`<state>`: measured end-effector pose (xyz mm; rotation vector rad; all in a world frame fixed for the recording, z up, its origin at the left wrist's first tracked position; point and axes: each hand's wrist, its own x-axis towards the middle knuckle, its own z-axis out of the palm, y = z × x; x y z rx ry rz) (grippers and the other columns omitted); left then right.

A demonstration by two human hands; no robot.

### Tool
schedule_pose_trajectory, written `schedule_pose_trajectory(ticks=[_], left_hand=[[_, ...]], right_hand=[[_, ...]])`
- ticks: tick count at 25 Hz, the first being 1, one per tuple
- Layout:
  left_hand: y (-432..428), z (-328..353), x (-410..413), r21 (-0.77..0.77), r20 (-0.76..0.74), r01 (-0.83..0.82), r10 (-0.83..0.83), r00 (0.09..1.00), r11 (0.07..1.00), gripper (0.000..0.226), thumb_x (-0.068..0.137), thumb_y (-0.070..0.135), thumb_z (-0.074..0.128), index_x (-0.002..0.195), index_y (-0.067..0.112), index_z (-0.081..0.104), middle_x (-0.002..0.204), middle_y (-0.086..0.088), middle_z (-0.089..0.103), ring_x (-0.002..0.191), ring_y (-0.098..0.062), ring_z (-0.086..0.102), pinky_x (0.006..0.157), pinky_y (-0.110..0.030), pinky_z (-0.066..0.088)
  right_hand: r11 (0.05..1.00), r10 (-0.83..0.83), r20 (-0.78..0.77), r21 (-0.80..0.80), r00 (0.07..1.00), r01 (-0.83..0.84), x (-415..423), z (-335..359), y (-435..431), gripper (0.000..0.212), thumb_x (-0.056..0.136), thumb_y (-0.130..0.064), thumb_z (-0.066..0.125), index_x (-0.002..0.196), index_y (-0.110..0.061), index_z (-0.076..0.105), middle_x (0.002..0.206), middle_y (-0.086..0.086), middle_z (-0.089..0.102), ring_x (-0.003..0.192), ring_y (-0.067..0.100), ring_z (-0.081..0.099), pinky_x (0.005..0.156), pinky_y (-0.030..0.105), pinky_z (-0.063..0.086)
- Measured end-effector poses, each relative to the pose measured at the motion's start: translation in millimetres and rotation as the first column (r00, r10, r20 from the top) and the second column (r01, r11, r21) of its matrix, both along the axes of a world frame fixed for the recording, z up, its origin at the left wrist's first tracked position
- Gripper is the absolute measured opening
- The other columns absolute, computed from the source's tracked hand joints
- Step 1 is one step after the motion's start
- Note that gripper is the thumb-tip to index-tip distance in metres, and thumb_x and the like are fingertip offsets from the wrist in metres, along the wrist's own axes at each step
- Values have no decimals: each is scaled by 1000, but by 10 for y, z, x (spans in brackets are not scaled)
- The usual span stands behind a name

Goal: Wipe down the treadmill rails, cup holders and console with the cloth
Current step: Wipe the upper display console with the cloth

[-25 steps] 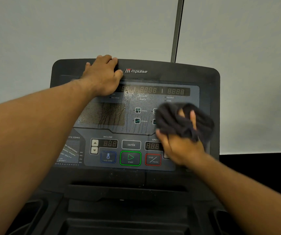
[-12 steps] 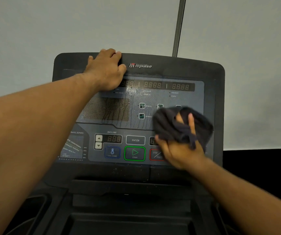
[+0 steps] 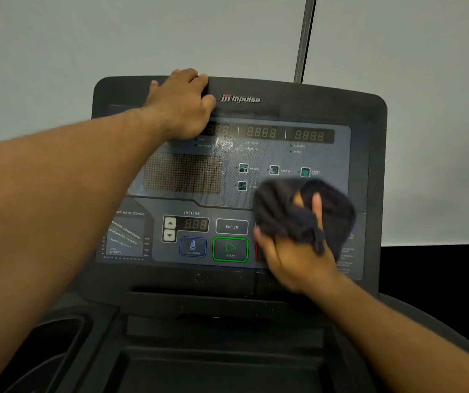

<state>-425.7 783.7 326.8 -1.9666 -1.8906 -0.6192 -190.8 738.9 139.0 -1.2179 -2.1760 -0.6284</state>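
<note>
Cloth (image 3: 280, 211) location?
> Bunched in the right hand (image 3: 292, 258), pressed on the lower right of the console (image 3: 369, 117) panel. It covers the red button beside START (image 3: 230, 249).

Hands?
> Right is clamped on the cloth, with two fingertips showing through the folds. Left hand (image 3: 182, 106) has fingers curled over the console's top edge, probably bracing it. The hands are well apart.

Progress?
> Judging by the panel, mid-console. Wet streaks (image 3: 224, 144) run under the top readouts and down the middle, so that zone looks wiped or sprayed. The left side by the heart rate chart (image 3: 127, 236) shows no streaks, so likely not done. Specks sit on the ledge (image 3: 199, 276) below the panel.

Cup holders, rails?
> Can't tell if they're cleaned. The left cup holder (image 3: 54, 344) is dark and mostly cut off by the forearm. No rail is clearly in view. Assume both are left to do, plus the tray (image 3: 227, 364).

Counts?
> One cloth, two hands, one console. One cup holder is visible; any right one is hidden behind the right forearm. There are three top readouts, the leftmost partly under the left hand, plus one incline readout.
</note>
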Motion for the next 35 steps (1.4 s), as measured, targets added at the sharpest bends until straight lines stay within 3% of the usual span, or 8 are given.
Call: schedule_pose_trajectory(ticks=[4,10,14,17,21,27,30,35], left_hand=[[33,1,-30,2,-3,18,-18,1000,1000,56,100,40,29,149,14,31,156,-4,29,145,-26,20,114,-64,9],[58,-18,-34,6,-1,20,-20,1000,1000,54,101,37,28,149,14,31,155,-4,31,145,-25,21,115,-63,8],[27,-17,-9,12,9,8,-8,1000,1000,55,102,36,28,152,14,27,158,-4,27,146,-24,18,115,-62,6],[25,-28,-33,14,3,11,-11,1000,1000,56,102,36,28,153,15,25,159,-4,25,147,-25,17,115,-62,5],[20,-7,-57,-15,15,22,-22,1000,1000,55,101,36,27,152,17,27,158,-2,25,147,-25,17,115,-63,5],[16,26,-63,-54,25,55,-54,998,997,42,100,34,26,132,14,44,144,-4,39,139,-26,28,112,-69,8],[28,33,-87,-44,59,89,-86,995,995,28,97,37,24,103,20,45,124,-2,47,129,-27,37,108,-72,14],[42,24,-102,-23,87,117,-114,990,993,31,95,40,20,96,21,45,121,-3,48,126,-27,39,106,-73,15]], right_hand=[[999,-29,275,37,961,19,419,40,276,64,99,-53,6,139,-25,47,147,15,42,143,36,23,114,57,3],[978,-207,-108,-49,972,203,-153,987,694,67,96,-59,15,154,-27,8,162,7,5,148,23,-6,113,52,-20],[998,2,86,56,996,-7,-93,331,337,59,96,-50,25,147,-22,29,155,12,29,147,32,13,114,59,-2],[997,16,260,71,965,-36,503,-311,100,56,97,-51,23,147,-25,20,144,10,43,146,27,15,115,56,4],[996,84,257,-37,963,-77,1160,-71,174,52,99,-53,21,140,-27,40,141,12,47,143,31,23,113,60,16],[858,455,638,-127,621,-498,854,-131,14,46,99,-49,31,135,-25,44,145,4,46,144,25,22,116,55,12],[818,532,635,-213,561,-534,290,-66,43,47,98,-51,36,135,-24,48,145,3,49,146,24,21,117,53,8],[843,521,618,-268,588,-465,292,-42,4,53,99,-52,34,143,-23,42,150,0,41,149,21,8,117,54,2]])
